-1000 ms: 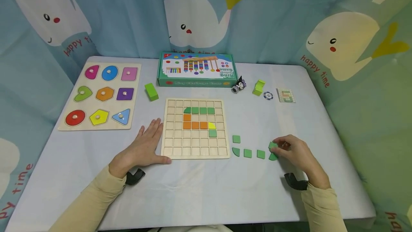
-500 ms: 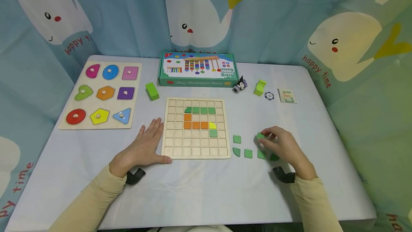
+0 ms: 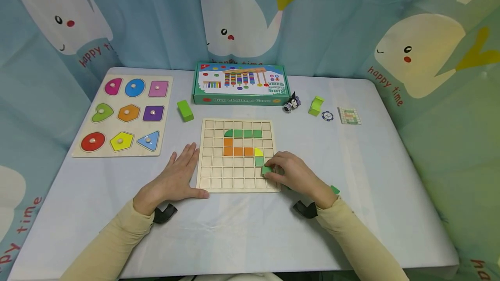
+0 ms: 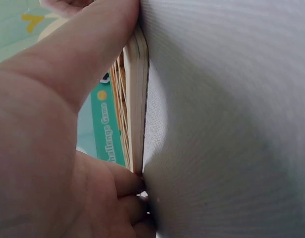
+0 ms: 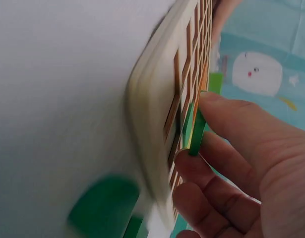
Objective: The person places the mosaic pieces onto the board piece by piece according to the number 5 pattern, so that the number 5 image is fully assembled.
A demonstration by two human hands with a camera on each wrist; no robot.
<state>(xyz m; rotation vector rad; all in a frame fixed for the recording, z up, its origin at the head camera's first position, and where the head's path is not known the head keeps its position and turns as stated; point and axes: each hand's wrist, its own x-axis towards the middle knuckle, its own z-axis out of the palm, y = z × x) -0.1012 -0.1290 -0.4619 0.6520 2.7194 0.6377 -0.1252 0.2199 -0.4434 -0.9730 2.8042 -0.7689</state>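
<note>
A wooden grid board [image 3: 211, 183] lies on the table in the head view. Flat beside its left edge rests my left hand [image 3: 172, 181], fingers straight, the fingertips and thumb touching the board [image 4: 137, 109]. Between thumb and fingers my right hand [image 3: 298, 179] pinches a green square tile [image 3: 265, 171] over the board's lower right cells; the right wrist view shows the tile [image 5: 197, 133] edge-on. Set in the cells are a row of green tiles [image 3: 248, 134], several orange tiles [image 3: 238, 151], a yellow tile [image 3: 258, 152] and a green tile [image 3: 259, 161].
A loose green rounded piece [image 5: 105, 206] lies by the board; another green piece [image 3: 334, 190] shows past my right wrist. Behind stand a game box [image 3: 240, 99], green blocks [image 3: 185, 111], a figurine [image 3: 291, 102], a chip [image 3: 327, 116], a pattern card [image 3: 350, 116]. Left lies a shape puzzle [image 3: 113, 142].
My right hand has picked up the green square tile from the loose pieces and carried it left over the board. My left hand has stayed in place.
</note>
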